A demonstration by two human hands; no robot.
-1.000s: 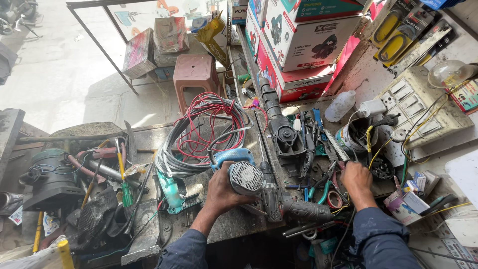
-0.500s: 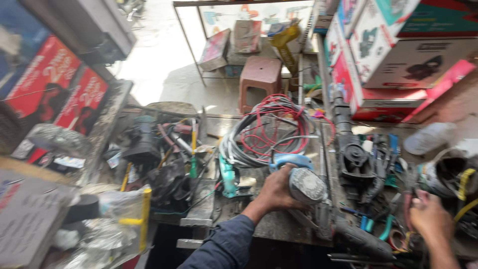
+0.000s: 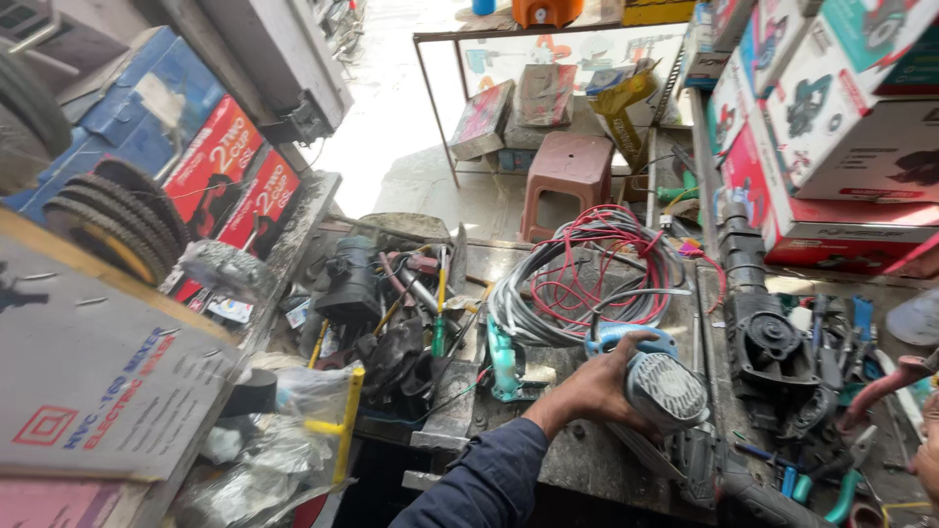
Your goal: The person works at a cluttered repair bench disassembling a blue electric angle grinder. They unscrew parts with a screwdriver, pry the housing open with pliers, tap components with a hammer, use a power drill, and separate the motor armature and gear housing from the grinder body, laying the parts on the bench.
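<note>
The left hand (image 3: 597,386) reaches in from the bottom of the view on a dark blue sleeve, forearm angled up and to the right, wrist bent so the palm faces the grey power tool (image 3: 665,391) lying on the workbench (image 3: 577,460). Only a sliver of the right hand (image 3: 927,455) shows at the right edge of the frame, well away from the tool, so its pose is hard to read.

The workbench is a worn, dirty grey slab crowded with parts. Just behind the power tool lies a coil of grey and red cable (image 3: 587,279). To the tool's left stands a small teal bottle-shaped part (image 3: 503,360), and farther left sits a heap of dark motor housings and screwdrivers (image 3: 381,313). To the tool's right lies a long black machine body (image 3: 758,323) (a heavy one, by the look of its casing), with loose hand tools beyond it. Behind the cable, on a sunlit concrete floor, stands a brown plastic stool (image 3: 567,181). Stacked cardboard boxes (image 3: 831,117) rise to the right of the stool, and more boxes, red and blue, stand on the far left.

The left hand is closed around the rounded grey end of the power tool, thumb over the top by a blue part, fingers wrapped beneath. Whether the right hand is open or closed cannot be told.
</note>
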